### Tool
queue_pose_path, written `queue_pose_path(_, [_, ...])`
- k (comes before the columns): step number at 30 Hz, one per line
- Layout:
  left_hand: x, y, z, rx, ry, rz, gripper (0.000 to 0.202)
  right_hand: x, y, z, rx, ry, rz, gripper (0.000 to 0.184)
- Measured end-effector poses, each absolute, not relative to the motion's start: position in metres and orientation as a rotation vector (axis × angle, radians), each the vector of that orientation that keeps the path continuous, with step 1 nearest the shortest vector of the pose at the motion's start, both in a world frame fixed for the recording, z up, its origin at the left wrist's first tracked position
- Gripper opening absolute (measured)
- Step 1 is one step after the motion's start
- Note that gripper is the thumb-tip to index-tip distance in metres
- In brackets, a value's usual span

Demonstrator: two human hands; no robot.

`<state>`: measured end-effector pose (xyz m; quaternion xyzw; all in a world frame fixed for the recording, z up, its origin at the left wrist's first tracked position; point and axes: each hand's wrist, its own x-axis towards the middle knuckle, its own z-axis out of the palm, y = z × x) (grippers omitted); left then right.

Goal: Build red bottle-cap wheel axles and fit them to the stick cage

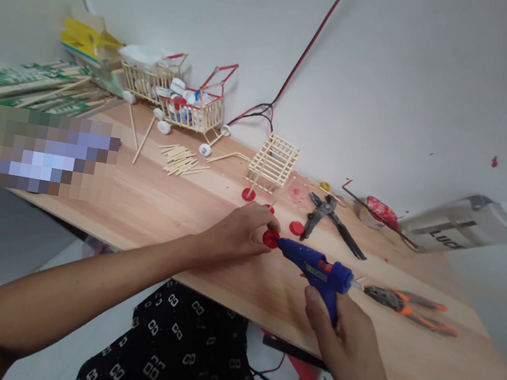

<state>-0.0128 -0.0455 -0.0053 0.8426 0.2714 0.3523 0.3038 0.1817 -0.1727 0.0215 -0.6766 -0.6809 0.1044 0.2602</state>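
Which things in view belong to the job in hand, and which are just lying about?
In the job:
Blue glue gun, in the right hand
Red disc, in the left hand
Stick frame, probably

Apparently just lying about:
Orange-handled pliers
Black-handled tool
Lettered bag

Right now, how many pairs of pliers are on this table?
2: the dark pliers lie beyond the blue glue gun, and the orange-handled pliers lie to its right. Both show plainly.
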Motion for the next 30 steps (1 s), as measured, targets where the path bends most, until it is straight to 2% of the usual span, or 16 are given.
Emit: queue_pose_path(30, [-0.0123,-0.0452,-0.0056,2.235,0.729,0.92,0.014,0.182,-0.1765,0.0193,-1.838,-1.844,0.256,0.043])
